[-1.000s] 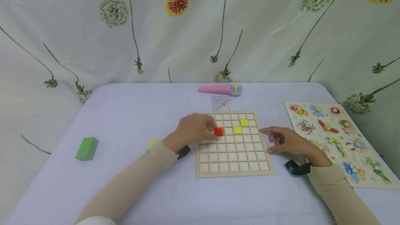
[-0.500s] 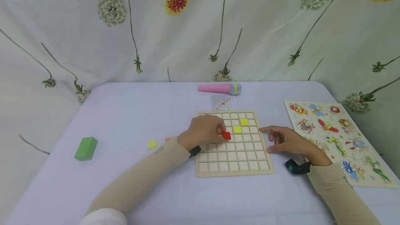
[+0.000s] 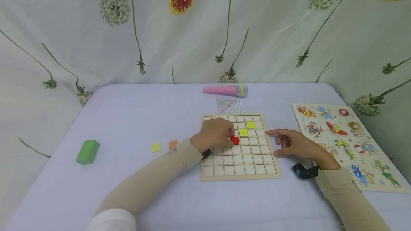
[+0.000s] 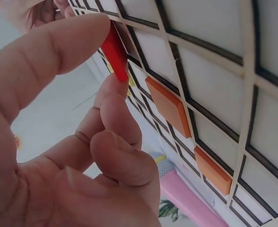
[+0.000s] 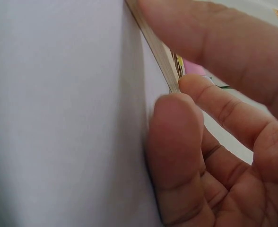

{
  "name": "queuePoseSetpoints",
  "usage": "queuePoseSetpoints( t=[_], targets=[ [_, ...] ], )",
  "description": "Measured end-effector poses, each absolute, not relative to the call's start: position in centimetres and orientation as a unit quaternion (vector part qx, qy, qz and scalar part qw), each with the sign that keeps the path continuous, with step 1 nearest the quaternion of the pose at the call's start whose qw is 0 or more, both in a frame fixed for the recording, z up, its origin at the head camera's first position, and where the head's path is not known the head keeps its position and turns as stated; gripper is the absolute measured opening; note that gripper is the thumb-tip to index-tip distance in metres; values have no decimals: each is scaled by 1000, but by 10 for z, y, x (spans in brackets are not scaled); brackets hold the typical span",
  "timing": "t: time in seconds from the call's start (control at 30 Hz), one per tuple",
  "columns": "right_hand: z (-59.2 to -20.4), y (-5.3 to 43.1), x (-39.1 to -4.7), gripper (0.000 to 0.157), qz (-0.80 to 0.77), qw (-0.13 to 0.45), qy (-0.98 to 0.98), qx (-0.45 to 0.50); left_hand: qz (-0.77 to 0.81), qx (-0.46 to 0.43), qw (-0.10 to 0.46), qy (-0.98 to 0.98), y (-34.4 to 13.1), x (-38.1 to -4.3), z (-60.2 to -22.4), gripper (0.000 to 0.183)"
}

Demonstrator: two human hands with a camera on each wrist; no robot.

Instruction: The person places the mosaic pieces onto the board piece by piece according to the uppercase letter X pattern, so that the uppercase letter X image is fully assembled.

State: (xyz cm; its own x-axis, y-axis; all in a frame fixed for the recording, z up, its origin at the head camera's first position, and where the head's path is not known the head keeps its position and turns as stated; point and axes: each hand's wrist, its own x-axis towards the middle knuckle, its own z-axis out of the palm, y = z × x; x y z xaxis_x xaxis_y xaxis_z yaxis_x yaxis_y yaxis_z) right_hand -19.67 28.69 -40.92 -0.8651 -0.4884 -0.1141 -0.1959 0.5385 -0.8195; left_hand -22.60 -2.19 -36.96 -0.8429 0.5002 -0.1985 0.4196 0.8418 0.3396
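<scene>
My left hand (image 3: 216, 134) pinches a red square tile (image 3: 235, 140) between thumb and forefinger, close over the middle of a wooden grid board (image 3: 240, 178). In the left wrist view the red tile (image 4: 114, 53) stands tilted against a cell, and two orange tiles (image 4: 168, 106) sit in cells beyond it. Those orange tiles are hidden behind the hand in the head view. Two yellow tiles (image 3: 243, 132) lie in cells on a diagonal up to the right. My right hand (image 3: 293, 144) rests at the board's right edge, thumb and forefinger touching its wooden rim (image 5: 159, 52).
Left of the board lie a loose yellow tile (image 3: 155, 147) and an orange tile (image 3: 173, 144). A green block (image 3: 88, 152) stands farther left. Behind the board are a pattern card (image 3: 229, 105) and a pink toy microphone (image 3: 221, 90). An insect picture board (image 3: 350, 145) lies right.
My left hand has moved right and slightly toward me across the board, carrying the red tile to a middle cell and lowering it. The right hand has stayed in place.
</scene>
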Motion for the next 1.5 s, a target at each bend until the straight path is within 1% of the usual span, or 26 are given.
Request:
queuePoseSetpoints(
  t=[0.33,0.57,0.67,0.87,0.97,1.13,1.27,1.4,1.5],
  targets=[
    [-409,286,-197,67,-441,168,860,-196,141,242,147,949,-20,-227,-374,15],
    [-409,287,-197,67,-439,168,860,-197,149,236,142,950,-25,-223,-367,32],
    [-409,287,-197,67,-439,168,860,-197,151,231,136,951,-31,-222,-364,35],
    [-409,287,-197,67,-441,169,859,-197,176,227,123,950,-52,-220,-363,34],
    [-409,287,-196,67,-442,169,859,-196,206,233,123,943,-66,-218,-360,37],
    [-409,287,-196,68,-440,174,860,-190,251,266,112,924,-91,-214,-360,42],
    [-408,286,-196,69,-440,172,861,-189,283,290,99,909,-109,-210,-362,40],
    [-408,286,-196,69,-438,172,862,-188,316,293,98,897,-124,-205,-363,37],
    [-408,286,-196,69,-436,174,863,-185,333,301,86,890,-135,-201,-363,35]
  ],
)
